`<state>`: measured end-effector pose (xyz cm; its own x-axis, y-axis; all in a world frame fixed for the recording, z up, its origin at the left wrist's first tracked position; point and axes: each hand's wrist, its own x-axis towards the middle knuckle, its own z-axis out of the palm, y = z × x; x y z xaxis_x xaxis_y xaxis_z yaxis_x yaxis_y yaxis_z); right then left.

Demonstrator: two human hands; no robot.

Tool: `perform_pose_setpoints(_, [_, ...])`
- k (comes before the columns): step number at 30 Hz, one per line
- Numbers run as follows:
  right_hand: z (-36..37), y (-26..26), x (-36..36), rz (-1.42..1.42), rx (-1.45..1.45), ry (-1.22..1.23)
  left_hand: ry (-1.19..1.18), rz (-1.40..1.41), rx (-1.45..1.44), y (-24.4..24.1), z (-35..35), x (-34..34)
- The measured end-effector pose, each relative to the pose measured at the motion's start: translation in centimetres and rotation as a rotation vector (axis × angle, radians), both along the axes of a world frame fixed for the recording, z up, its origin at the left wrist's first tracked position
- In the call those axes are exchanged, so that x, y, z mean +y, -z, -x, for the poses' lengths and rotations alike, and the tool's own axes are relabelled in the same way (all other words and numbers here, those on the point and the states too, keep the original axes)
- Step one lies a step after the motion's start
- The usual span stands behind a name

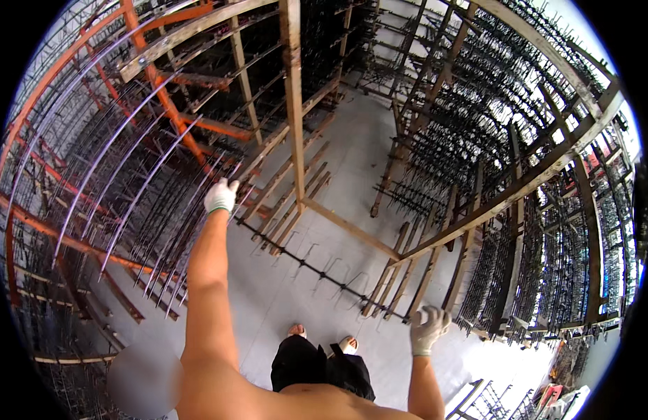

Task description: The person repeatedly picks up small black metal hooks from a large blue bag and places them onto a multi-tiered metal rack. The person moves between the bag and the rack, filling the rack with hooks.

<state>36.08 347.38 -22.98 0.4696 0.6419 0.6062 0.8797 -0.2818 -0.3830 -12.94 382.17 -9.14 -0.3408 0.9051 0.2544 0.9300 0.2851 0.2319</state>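
Observation:
My left hand (220, 196), in a white knit glove, is raised at the near end of the left rack, beside the end of a dark metal bar. My right hand (430, 329), also gloved, is at the bar's other end. The dark bar (322, 274), carrying thin wire hooks, spans from one hand to the other across the front of an upright frame (294, 105). Both hands appear closed around its ends, though the left contact is partly hidden. Several slatted wooden or metal supports (303, 202) lie behind the bar.
An orange metal rack (169, 105) with pale long rods (130, 118) stands at left. On the right a tall rack (534, 184) holds many dark hooked bars. Grey floor (282, 299) lies under my sandalled feet. A blurred round patch covers the lower left.

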Motion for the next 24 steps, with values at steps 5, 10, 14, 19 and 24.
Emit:
perform_pose_setpoints(5, [0.9, -0.7, -0.6, 0.026, 0.076, -0.001, 0.021, -0.099, -0.012, 1.2, 1.8, 0.5])
perform_pose_setpoints(10, [1.8, -1.9, 0.7, 0.016, 0.126, -0.022, 0.137, -0.117, -0.090, 0.8, 2.5, 1.7])
perform_pose_setpoints(14, [5.3, -2.2, 2.0, -0.024, 0.027, 0.055, 0.090, -0.008, -0.019, -1.4, 3.7, 2.4])
perform_pose_setpoints(19, [6.1, -2.6, 3.8, 0.009, 0.100, 0.159, 0.129, -0.047, -0.011, -1.3, 3.9, 4.0])
perform_pose_setpoints(24, [6.3, -2.7, 3.7, -0.035, 0.028, 0.214, 0.087, 0.070, 0.006, 0.0, 4.4, 4.8])
